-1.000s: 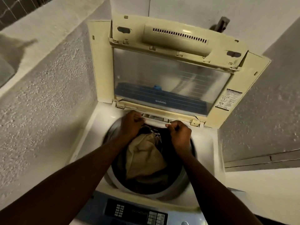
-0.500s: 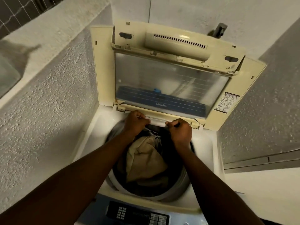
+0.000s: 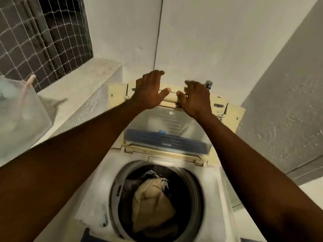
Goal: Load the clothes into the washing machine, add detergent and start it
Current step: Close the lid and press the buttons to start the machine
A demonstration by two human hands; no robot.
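I see left hand (image 3: 150,92) fingers spread, palm against top edge of raised lid (image 3: 167,130); right hand (image 3: 194,98) blurred, fingers loosely splayed at same edge, grip unclear. Clothes (image 3: 152,205) in drum (image 3: 197,203) at 6 o'clock. Plastic bag (image 3: 19,116) at 9 o'clock.

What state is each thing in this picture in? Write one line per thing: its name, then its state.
Lid: raised, folded, standing open.
Drum: uncovered, loaded.
Clothes: piled inside the drum, beige item on top.
Left hand: fingers spread, on the lid's upper edge.
Right hand: fingers spread, blurred, at the lid's upper edge.
Plastic bag: hanging, holding something pale.
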